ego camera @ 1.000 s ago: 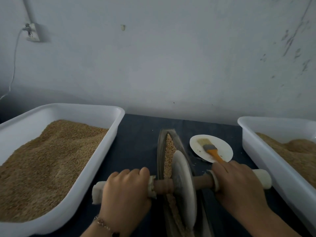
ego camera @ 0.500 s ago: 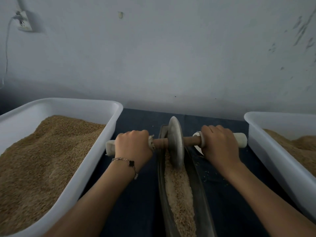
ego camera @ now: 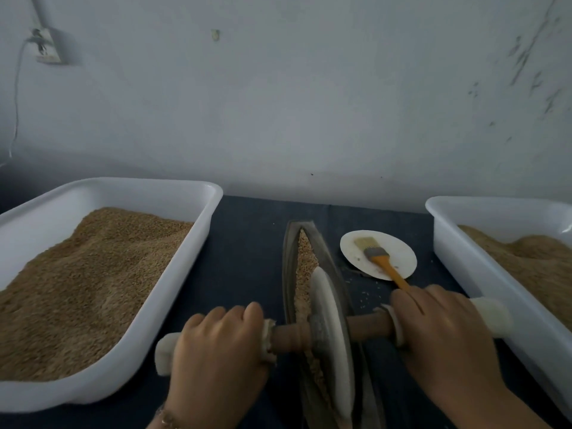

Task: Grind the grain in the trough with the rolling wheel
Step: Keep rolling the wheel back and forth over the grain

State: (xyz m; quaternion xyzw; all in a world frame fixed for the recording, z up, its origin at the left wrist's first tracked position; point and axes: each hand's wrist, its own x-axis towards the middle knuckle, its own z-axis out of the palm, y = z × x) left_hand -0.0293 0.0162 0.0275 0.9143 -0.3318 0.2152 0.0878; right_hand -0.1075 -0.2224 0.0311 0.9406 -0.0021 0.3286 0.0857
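A narrow boat-shaped metal trough [ego camera: 289,267] lies lengthwise on the dark table, with crushed tan grain [ego camera: 305,261] along its groove. The pale stone wheel [ego camera: 331,335] stands upright in the near half of the trough on a wooden axle [ego camera: 368,329] with white-wrapped ends. My left hand [ego camera: 216,351] grips the left handle, and my right hand [ego camera: 442,339] grips the right handle. The wheel hides the grain beneath it.
A large white tub of brown grain [ego camera: 93,274] stands at the left, its rim [ego camera: 173,292] close to my left hand. Another white tub [ego camera: 464,267] of grain sits at the right. A white plate [ego camera: 399,252] with an orange-handled brush [ego camera: 380,261] lies beside the trough's far end. The wall stands just behind.
The wheel has rolled back from the trough's far end to the near half, my hands drawn toward me with it. The plate and brush show again.
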